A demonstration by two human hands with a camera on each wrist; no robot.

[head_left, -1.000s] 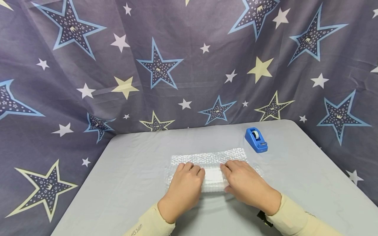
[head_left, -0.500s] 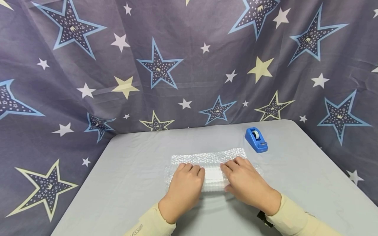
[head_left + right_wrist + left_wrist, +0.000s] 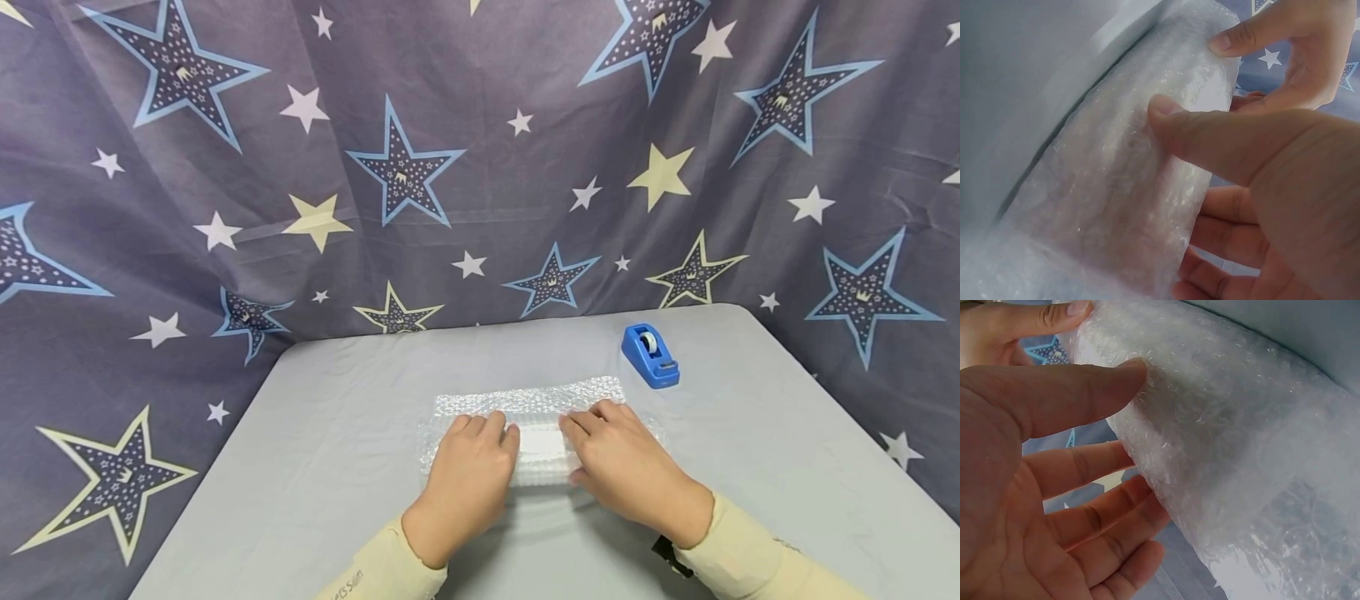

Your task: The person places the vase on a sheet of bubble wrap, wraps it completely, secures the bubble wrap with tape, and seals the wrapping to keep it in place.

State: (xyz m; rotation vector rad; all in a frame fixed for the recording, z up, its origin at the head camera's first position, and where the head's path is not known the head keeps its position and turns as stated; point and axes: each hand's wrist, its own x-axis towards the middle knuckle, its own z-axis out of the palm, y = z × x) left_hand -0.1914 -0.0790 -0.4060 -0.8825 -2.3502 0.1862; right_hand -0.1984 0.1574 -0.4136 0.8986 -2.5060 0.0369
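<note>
A roll of clear bubble wrap (image 3: 543, 475), with something white showing through it, lies across the middle of the table in the head view. My left hand (image 3: 471, 471) grips its left part, thumb on the near side and fingers over the top. On the right part, my right hand (image 3: 626, 458) holds it the same way. A flat flap of bubble wrap (image 3: 528, 402) extends behind the roll. In the left wrist view the thumb (image 3: 1107, 390) presses the wrap (image 3: 1222, 437); the right wrist view shows the other thumb (image 3: 1191, 128) against the wrap (image 3: 1110, 181).
A blue tape dispenser (image 3: 650, 357) with a roll of tape stands at the back right of the table. The table has a pale grey cover (image 3: 337, 433). Behind and beside it hangs a dark curtain (image 3: 480, 150) with stars.
Fingers of both hands have shifted slightly on the wrap, with a left finger now raised a little. The roll and tape dispenser stay where they were.
</note>
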